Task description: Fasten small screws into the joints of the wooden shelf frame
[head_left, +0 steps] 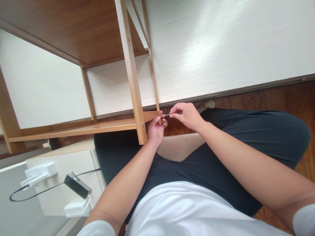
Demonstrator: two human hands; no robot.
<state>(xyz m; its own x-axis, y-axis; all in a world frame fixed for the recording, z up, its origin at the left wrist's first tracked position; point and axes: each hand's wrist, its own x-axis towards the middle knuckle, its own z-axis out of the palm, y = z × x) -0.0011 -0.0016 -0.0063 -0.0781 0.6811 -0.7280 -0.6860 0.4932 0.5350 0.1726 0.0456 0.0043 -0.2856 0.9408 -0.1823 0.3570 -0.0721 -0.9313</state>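
A wooden shelf frame (133, 78) stands tilted before me, its lower rail (73, 131) running off to the left. My left hand (156, 131) is closed at the end of a thin wooden leg (155, 82), its fingertips around a small metal fitting. A small round, grey translucent piece (165, 123) shows by those fingers; its kind is unclear. My right hand (185, 114) pinches a thin metal rod (167, 114) between thumb and fingers. The rod points left and meets the fitting at my left fingertips.
A white panel (221, 49) lies beyond the frame, over a dark wooden floor (253, 96). Down left, a pale cabinet (66, 154) carries a phone-like device (77, 185), white adapters (40, 173) and a black cable (54, 186). My crossed legs are under my hands.
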